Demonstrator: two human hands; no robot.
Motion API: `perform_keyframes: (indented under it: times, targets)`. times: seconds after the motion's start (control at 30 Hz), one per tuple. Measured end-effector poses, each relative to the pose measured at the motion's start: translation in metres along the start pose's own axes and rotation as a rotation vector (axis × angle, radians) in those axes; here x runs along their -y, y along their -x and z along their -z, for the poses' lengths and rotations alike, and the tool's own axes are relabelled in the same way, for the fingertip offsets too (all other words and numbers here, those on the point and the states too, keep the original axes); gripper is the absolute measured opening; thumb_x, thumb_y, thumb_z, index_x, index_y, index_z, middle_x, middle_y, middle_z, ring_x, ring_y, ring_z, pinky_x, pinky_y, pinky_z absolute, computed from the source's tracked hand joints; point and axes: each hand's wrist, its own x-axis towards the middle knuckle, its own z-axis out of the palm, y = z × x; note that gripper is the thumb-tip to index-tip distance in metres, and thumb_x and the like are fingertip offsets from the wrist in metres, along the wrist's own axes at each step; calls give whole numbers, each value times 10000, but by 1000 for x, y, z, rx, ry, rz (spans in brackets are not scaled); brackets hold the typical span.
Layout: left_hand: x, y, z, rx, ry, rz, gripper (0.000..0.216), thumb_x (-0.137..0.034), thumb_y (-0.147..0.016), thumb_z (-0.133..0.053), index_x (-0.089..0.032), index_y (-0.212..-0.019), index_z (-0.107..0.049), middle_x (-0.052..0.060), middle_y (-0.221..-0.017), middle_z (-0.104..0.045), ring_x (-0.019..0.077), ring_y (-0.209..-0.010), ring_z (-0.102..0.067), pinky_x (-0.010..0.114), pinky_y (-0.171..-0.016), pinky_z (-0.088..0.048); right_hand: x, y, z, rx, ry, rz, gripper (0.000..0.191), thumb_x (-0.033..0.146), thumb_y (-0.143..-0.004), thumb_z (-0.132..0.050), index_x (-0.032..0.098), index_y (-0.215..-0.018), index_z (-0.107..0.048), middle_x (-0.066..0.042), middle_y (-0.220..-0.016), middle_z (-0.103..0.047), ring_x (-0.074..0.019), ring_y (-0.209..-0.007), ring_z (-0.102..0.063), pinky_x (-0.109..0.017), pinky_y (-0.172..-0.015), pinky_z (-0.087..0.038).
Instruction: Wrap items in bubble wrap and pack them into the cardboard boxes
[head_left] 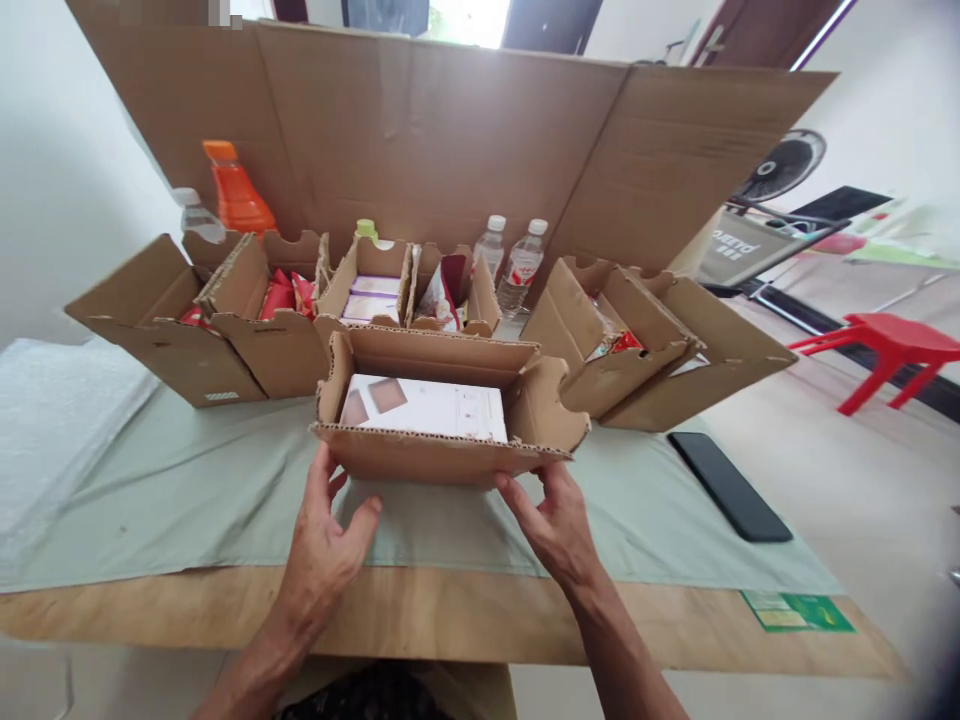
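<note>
An open cardboard box (420, 462) sits in the middle of the table on a pale green cloth (187, 490). Inside it lies a white carton (435, 408) with brown squares printed on it. My left hand (324, 545) touches the box's near left corner, fingers spread and thumb out. My right hand (551, 520) rests its fingertips on the near right corner, fingers apart. Neither hand wraps round anything.
Several more open cardboard boxes (247, 320) with red packets stand behind, in front of a tall cardboard sheet (450, 130). Water bottles (521, 265) and an orange bottle (236, 195) stand at the back. A black phone (727, 485) lies right. A red stool (892, 350) stands beyond.
</note>
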Motion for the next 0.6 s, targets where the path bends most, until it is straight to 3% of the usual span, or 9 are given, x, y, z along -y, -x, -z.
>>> perform_keyframes:
  times: [0.13, 0.37, 0.5, 0.6]
  targets:
    - [10, -1, -4, -2, -18, -22, 808, -272, -956, -612, -322, -1658, -213, 122, -1703, -314, 330, -1563, -360, 554, -1248, -387, -20, 8, -16, 129, -22, -136, 494, 463, -906, -624, 181, -1310, -586, -133, -1185, -734, -264, -971, -717, -389, -773, -606]
    - [27, -1, -9, 37, 11, 35, 833, -312, -928, -644, -327, -1654, -235, 112, -1682, -364, 341, -1551, -379, 566, -1254, -366, -34, 22, -20, 195, 107, -97, 518, 491, -890, -588, 167, -1294, -601, -161, -1224, -729, -328, -1076, -696, -487, -930, -578]
    - [29, -6, -9, 30, -38, 57, 856, -322, -897, -650, -282, -1652, -250, 151, -1668, -395, 360, -1468, -495, 590, -1220, -402, -37, 22, -22, 209, 137, -128, 548, 569, -873, -578, 176, -1254, -612, -160, -1184, -741, -335, -1007, -705, -502, -884, -578]
    - [28, -18, 9, 33, -164, -20, 821, -269, -886, -635, -273, -1633, -294, 155, -1667, -410, 358, -1488, -475, 584, -1198, -433, -38, 20, -21, 205, 170, -166, 590, 609, -848, -583, 172, -1242, -608, -170, -1166, -738, -354, -1009, -710, -489, -839, -577]
